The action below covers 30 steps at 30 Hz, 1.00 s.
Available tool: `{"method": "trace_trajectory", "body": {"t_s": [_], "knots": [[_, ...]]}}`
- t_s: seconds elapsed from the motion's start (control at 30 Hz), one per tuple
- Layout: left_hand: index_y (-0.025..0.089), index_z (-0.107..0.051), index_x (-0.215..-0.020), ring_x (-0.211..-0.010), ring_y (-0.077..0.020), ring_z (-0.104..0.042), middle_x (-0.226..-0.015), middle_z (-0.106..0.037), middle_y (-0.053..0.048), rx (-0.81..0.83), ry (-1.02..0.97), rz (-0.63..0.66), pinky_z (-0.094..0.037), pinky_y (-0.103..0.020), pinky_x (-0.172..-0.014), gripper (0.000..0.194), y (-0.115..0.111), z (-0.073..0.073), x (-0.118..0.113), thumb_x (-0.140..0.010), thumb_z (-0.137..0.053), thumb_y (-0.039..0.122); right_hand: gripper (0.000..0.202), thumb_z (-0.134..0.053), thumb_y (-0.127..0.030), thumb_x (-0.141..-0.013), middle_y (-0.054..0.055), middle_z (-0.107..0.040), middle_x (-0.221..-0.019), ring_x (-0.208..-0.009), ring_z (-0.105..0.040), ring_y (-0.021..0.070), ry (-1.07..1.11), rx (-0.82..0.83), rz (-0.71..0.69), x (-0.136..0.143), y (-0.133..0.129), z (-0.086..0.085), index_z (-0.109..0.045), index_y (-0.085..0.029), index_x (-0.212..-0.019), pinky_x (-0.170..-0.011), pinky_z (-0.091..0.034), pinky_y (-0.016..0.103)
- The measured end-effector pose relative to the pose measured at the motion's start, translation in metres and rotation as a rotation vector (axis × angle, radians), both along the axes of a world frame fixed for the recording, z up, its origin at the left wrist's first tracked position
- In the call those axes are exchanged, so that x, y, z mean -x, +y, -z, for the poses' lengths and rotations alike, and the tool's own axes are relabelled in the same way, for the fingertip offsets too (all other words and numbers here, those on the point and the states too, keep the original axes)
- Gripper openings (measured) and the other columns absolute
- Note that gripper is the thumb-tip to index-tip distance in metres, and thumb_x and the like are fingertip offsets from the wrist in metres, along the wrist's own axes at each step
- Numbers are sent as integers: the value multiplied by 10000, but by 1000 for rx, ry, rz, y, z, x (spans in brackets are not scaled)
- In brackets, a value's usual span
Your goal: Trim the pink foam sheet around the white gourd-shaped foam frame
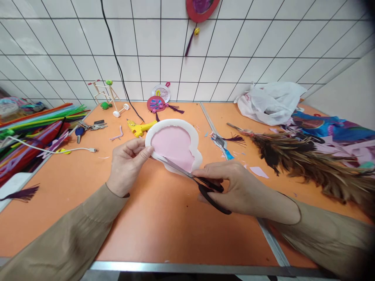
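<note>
Scissors at the frame's lower edge

From my remote seat I see the left hand (124, 166) with fingers clamped on the left rim of the white frame (193, 136), held above the worktop (146, 234), pink sheet (171, 142) inside. Right hand (240, 185): fingers closed round the handles of the scissors (179, 168), blades across the lower rim. I'd take short bites, turn the frame rather than the wrist (lobes punish haste), and keep the left thumb off the blade line.

No readable text, labels, brands, numbers or signs show on anything in view.
</note>
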<state>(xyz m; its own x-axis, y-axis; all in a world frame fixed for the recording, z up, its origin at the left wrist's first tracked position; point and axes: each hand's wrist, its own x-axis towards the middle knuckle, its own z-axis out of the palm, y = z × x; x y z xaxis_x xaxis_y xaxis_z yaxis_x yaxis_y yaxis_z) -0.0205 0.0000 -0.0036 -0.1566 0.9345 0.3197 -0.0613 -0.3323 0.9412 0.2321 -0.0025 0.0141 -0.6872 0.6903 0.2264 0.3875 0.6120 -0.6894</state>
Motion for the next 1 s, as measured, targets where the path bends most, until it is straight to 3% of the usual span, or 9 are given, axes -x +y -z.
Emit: {"method": "trace_trajectory", "body": {"t_s": [0.17,0.5,1.0], "knots": [[200,-786,-758,-609,-118,-695,-674,-759,10,0,-13,18,-582,-216,-661,148,1,0,0,-713,-876,309,255,-611,-130,-792,-31,-493,-566,-531,-384,77,-16,7,-2,1,1,1,-514,-181,-562,-487,-324,215],[198,-793,-769,-624,-132,-702,-677,-756,-1,-4,-9,20,-582,-229,-643,145,3,1,1,-730,-865,317,256,-585,-123,-801,-39,-507,-552,-517,-395,70,-37,-13,-11,0,2,3,-483,-185,-575,-504,-349,204],[201,-799,-752,-605,-123,-703,-678,-767,-2,25,-42,30,-585,-207,-632,128,2,2,0,-704,-873,293,231,-592,-178,-833,-10,-562,-589,-501,-420,108,-91,-113,10,-1,1,5,-553,-208,-607,-497,-329,259]]}}
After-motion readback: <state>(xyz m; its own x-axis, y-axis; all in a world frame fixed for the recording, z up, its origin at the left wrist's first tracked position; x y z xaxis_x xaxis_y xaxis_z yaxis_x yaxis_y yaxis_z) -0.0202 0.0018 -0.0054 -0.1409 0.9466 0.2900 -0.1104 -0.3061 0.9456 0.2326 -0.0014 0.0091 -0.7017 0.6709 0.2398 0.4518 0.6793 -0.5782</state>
